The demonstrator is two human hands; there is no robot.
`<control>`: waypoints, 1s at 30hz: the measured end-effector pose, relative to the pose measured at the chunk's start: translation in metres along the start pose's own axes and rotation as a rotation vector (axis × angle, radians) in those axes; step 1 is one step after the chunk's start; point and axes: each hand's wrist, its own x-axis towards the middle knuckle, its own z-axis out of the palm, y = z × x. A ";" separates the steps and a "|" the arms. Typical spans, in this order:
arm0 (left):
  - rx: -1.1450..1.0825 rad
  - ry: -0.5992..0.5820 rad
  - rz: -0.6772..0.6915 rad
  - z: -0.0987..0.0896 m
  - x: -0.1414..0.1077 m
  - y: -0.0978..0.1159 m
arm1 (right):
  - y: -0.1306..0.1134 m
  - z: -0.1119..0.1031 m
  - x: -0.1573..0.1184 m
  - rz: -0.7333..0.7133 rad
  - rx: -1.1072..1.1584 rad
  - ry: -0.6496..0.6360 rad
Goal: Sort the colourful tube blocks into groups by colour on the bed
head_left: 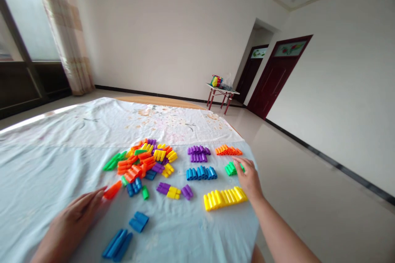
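My left hand pinches an orange piece at the near left edge of a mixed pile of plastic pieces. On the right, my right hand reaches over a small green group, its fingertips at the green pieces; whether they grip one is unclear. Behind that group lies an orange row. Two purple rows and a blue row are left of it. A long yellow row lies nearer me.
Loose blue pieces lie at the front left of the cloth-covered table. Purple and yellow pieces sit mid-table. A small side table with bags stands by the far wall, near dark red doors.
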 end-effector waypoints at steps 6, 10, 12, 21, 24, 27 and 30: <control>-0.085 -0.103 -0.093 -0.010 -0.006 0.014 | -0.108 0.044 -0.042 -0.215 0.266 -0.226; -0.107 -0.101 -0.063 -0.014 -0.008 0.021 | -0.140 0.072 -0.071 -0.243 0.264 -0.321; -0.111 -0.093 -0.056 -0.014 -0.008 0.022 | -0.141 0.082 -0.080 -0.226 0.211 -0.310; -0.157 -0.072 -0.043 -0.011 -0.008 0.019 | -0.141 0.093 -0.094 -0.171 0.202 -0.320; -0.158 -0.056 -0.020 -0.012 -0.008 0.020 | -0.148 0.089 -0.095 -0.222 0.310 -0.385; -0.145 -0.051 -0.014 -0.013 -0.009 0.021 | -0.148 0.087 -0.099 -0.201 0.309 -0.364; -0.140 -0.048 -0.018 -0.013 -0.009 0.022 | -0.144 0.088 -0.103 -0.133 0.268 -0.299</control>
